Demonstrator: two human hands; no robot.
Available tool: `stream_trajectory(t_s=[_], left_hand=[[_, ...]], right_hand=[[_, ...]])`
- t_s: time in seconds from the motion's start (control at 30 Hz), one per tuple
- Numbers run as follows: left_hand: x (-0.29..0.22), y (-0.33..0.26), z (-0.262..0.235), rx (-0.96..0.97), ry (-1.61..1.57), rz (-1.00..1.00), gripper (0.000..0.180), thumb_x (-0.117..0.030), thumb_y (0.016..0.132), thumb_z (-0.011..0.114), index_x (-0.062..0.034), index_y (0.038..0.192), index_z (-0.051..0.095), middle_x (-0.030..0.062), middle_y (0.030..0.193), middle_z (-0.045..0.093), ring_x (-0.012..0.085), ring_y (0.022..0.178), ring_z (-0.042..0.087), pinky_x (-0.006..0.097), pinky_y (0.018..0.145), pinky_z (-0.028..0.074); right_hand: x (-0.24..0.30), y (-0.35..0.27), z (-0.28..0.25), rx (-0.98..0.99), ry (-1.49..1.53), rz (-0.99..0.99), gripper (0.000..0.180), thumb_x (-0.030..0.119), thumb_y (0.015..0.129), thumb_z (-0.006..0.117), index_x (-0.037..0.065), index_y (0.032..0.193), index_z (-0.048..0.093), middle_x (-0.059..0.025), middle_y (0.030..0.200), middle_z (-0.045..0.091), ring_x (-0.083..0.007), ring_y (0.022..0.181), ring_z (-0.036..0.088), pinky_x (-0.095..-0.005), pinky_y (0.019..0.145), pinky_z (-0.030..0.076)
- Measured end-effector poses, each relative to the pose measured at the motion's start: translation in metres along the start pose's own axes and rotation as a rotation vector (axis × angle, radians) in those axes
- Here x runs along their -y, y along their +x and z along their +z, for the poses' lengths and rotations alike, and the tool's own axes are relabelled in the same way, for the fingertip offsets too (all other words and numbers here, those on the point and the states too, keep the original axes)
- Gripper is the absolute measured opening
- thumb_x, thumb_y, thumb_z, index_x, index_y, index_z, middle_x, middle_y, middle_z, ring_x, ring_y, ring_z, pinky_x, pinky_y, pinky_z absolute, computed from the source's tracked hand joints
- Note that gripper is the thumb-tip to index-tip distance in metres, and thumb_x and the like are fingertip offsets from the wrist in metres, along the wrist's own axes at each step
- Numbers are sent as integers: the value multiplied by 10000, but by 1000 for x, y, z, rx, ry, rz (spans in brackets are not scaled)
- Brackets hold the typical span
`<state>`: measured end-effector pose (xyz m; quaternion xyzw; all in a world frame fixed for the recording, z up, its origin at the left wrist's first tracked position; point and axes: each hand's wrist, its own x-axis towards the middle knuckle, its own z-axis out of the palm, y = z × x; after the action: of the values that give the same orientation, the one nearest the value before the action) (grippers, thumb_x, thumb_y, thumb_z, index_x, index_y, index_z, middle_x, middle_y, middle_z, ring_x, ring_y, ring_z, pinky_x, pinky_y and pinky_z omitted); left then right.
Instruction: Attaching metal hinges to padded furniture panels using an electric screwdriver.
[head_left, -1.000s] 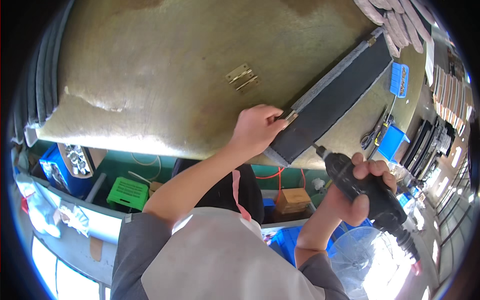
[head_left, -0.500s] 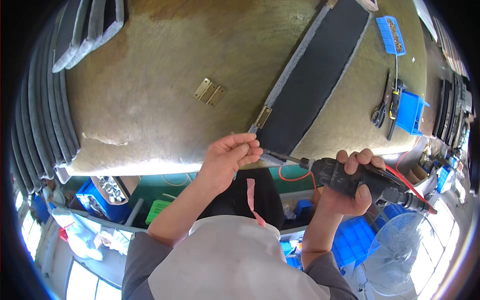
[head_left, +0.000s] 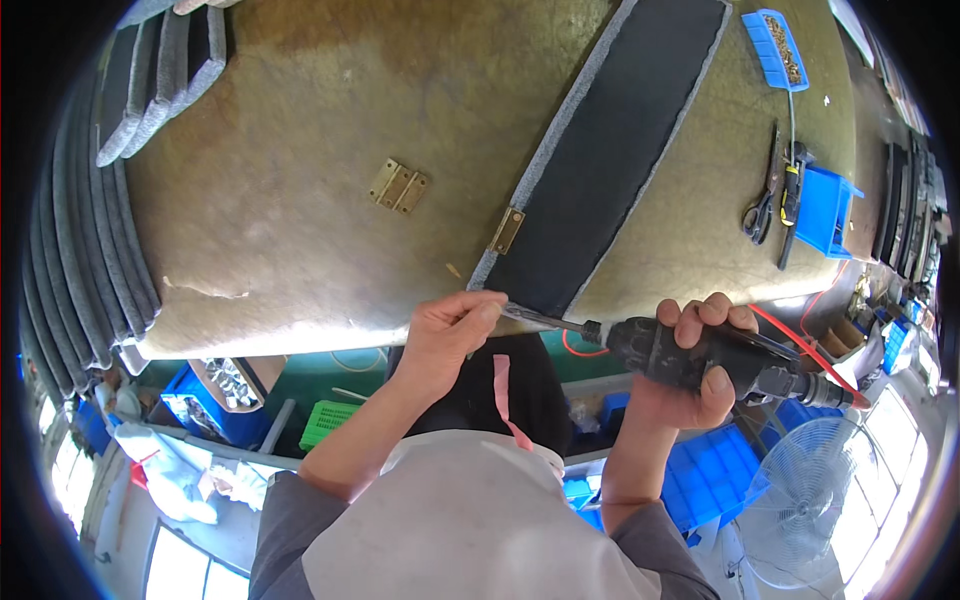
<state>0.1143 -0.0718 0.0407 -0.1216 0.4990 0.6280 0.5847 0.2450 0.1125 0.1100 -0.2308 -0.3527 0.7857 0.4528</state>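
Note:
My right hand [head_left: 700, 350] is wrapped around a black power screwdriver [head_left: 650, 348] with a red hose at its rear end. Its long metal bit [head_left: 550, 319] points left, toward my left hand [head_left: 452, 335]. The thumb and fingers of that hand pinch together at the bit's tip; whatever lies between them is hidden. Just beyond the bit lies a long black panel [head_left: 610, 150] with grey fuzzy edges, slanting away to the upper right. A brass hinge [head_left: 507, 231] sits on its left edge near the closer end. Left of the panel, loose brass hinges [head_left: 397, 186] rest on the table.
Grey-edged panels [head_left: 85, 240] are stacked along the left. At the right lie a blue tray of screws [head_left: 775, 50], black scissors [head_left: 757, 218], a yellow-and-black tool [head_left: 791, 195] and a blue bin [head_left: 827, 212]. A fan [head_left: 805, 505] stands at lower right.
The view has shifted a little, so the panel and hinges appear farther left. My left hand and the bit tip are now at the panel's near end rather than overlapping its corner.

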Motion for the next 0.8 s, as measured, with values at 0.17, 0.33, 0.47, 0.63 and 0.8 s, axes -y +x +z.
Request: stream_trajectory(t_s=[0.17, 0.33, 0.47, 0.63, 0.8], left_hand=[[9, -2, 1, 49, -97, 51, 161, -60, 900, 611, 22, 1031, 657, 21, 761, 575, 42, 601, 412, 195, 514, 308], [14, -1, 1, 25, -206, 32, 124, -49, 898, 602, 24, 983, 656, 14, 736, 566, 44, 590, 394, 198, 515, 305], [14, -3, -2, 74, -158, 30, 146, -146, 940, 584, -9, 949, 633, -35, 615, 429, 60, 545, 328, 226, 505, 257], [12, -3, -2, 189, -328, -72, 220, -229, 934, 605, -19, 995, 621, -43, 608, 419, 59, 531, 312, 229, 492, 249], [10, 0, 1, 44, -151, 135, 272, -222, 910, 642, -23, 1095, 637, -53, 598, 424, 50, 521, 341, 232, 471, 280]], right_hand=[[-1, -2, 3, -5, -10, 11, 517, 119, 720, 667, 54, 1212, 520, -150, 1095, 574, -223, 860, 605, -445, 856, 449], [-3, -3, 4, 26, 7, 32, 524, 127, 722, 667, 56, 1218, 516, -150, 1114, 565, -225, 880, 603, -453, 869, 444], [-9, -6, 8, 33, 56, 29, 529, 130, 728, 658, 59, 1229, 506, -145, 1117, 564, -217, 878, 603, -446, 871, 450], [-2, -10, 15, 72, 41, -10, 535, 139, 729, 681, 69, 1228, 503, -134, 1133, 568, -200, 869, 600, -432, 857, 451], [8, -8, 34, 197, -151, -90, 540, 151, 703, 726, 88, 1195, 510, -105, 1099, 557, -174, 839, 581, -393, 800, 432]])
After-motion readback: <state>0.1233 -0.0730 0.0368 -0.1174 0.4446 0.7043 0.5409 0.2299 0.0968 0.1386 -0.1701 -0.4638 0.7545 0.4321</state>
